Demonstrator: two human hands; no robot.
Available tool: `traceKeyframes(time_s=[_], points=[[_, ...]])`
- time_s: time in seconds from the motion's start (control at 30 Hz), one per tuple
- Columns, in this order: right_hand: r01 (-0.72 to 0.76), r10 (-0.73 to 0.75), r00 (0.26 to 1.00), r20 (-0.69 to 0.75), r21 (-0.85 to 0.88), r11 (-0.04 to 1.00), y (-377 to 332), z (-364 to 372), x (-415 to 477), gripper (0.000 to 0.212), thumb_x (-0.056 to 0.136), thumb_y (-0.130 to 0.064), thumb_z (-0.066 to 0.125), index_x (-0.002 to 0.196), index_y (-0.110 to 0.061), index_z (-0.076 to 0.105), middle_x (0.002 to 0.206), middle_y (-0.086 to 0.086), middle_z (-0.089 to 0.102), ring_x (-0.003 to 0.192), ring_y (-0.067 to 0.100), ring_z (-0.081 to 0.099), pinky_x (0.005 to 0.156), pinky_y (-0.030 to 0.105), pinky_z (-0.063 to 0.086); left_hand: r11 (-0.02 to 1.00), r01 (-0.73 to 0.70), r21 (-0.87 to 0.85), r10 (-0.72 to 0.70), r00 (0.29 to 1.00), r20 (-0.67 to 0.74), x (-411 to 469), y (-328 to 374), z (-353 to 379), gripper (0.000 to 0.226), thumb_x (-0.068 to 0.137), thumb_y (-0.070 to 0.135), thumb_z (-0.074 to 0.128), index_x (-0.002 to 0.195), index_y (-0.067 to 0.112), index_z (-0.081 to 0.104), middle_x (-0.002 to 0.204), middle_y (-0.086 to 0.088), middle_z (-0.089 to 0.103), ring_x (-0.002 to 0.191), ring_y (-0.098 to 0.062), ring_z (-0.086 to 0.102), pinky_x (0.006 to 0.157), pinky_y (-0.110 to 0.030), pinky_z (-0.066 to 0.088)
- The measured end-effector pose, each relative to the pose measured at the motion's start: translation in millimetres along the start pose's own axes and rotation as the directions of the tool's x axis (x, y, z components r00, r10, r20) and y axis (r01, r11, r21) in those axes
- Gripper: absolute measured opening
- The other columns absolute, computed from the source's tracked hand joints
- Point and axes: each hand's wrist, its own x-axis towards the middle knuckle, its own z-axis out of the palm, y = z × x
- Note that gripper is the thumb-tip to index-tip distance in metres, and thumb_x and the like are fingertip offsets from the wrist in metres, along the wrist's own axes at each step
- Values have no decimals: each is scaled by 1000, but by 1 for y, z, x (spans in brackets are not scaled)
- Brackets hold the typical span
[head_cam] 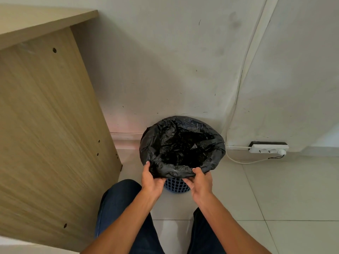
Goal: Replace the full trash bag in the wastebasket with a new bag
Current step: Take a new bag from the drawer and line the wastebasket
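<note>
At the wastebasket (pixel 177 186) rim, left hand (pixel 153 182) and right hand (pixel 200 183) are pinching the black bag's (pixel 181 145) thin, soft, probably slippery near-edge overhang.

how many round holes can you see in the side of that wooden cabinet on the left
6 on the cabinet panel: one near the top, four small ones toward the lower right edge, one at the bottom. Others may be hidden.

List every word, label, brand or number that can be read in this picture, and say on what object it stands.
There is none to read.
Black trash bag: no print.
Blue wastebasket: no label on the part that shows.
White power strip: any marking is too small to read.
Wooden desk panel: only holes, no text.
</note>
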Motion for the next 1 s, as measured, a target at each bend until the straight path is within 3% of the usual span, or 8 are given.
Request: traceKeyframes(time_s=[0.13, 0.3, 0.43, 0.57, 0.73, 0.83, 0.9, 1.0], points=[[-10, 16, 997, 69, -88, 996, -21, -12, 13, 29, 95, 5, 47, 121, -7, 52, 118, 19, 65, 104, 36, 66, 76, 51, 58, 988, -50, 144, 50, 999, 4, -1, -2, -5, 54, 103, 41, 47, 148, 11, 43, 144, -12, 53, 125, -28, 55, 96, -42, 49], [-64, 68, 997, 44, -84, 994, -43, -18, 25, 38, 94, 1, 53, 131, 1, 49, 106, 18, 65, 92, 31, 66, 72, 47, 57, 994, 43, 97, -41, 999, -15, -11, -9, -3, 48, 107, 33, 41, 146, 5, 43, 142, -19, 52, 122, -33, 54, 96, -43, 45], [-151, 148, 988, -46, -60, 987, -38, -22, 21, 26, 94, -21, 64, 114, -4, 60, 114, 14, 67, 101, 26, 64, 83, 43, 52, 975, 73, 211, -70, 997, -23, -8, -16, -4, 41, 108, 32, 40, 140, 9, 49, 124, -13, 63, 103, -27, 61, 83, -41, 52], [-205, 187, 976, -115, -172, 963, -11, -16, 5, 44, 89, -44, 69, 115, -11, 54, 116, 11, 55, 107, 27, 57, 85, 47, 53, 946, 76, 314, -67, 997, -37, -8, -15, -1, 21, 105, 29, 46, 122, 24, 56, 105, -5, 63, 89, -21, 59, 71, -35, 49], [-106, 104, 994, -22, -79, 991, 0, -1, 4, 26, 99, -15, 57, 122, -3, 53, 116, 22, 63, 94, 35, 67, 70, 47, 60, 960, 87, 265, -61, 993, -105, -5, -6, -5, 20, 105, 33, 46, 116, 19, 55, 90, -4, 53, 72, -13, 47, 62, -28, 46], [-33, 34, 999, 7, -76, 997, -4, -5, 7, 25, 99, -6, 52, 123, -1, 54, 113, 22, 66, 97, 37, 68, 65, 43, 62, 990, 55, 129, -46, 996, -75, -2, 3, 0, 24, 107, 23, 42, 126, 10, 50, 99, -13, 56, 85, -24, 56, 85, -40, 50], [-3, 6, 1000, 31, -85, 996, -7, -9, 9, 25, 98, -3, 50, 122, -2, 55, 114, 20, 67, 101, 36, 68, 68, 45, 63, 993, 35, 110, -29, 998, -58, -3, 8, 4, 22, 108, 18, 40, 124, 8, 50, 104, -16, 58, 91, -29, 59, 93, -46, 47], [8, -2, 998, 59, -103, 995, -17, -18, 15, 18, 98, -1, 49, 112, -5, 58, 114, 19, 68, 102, 33, 68, 82, 50, 59, 976, -25, 215, 36, 998, -46, -4, 10, -1, 16, 105, 9, 46, 117, 3, 56, 106, -18, 62, 90, -28, 63, 83, -45, 53]])
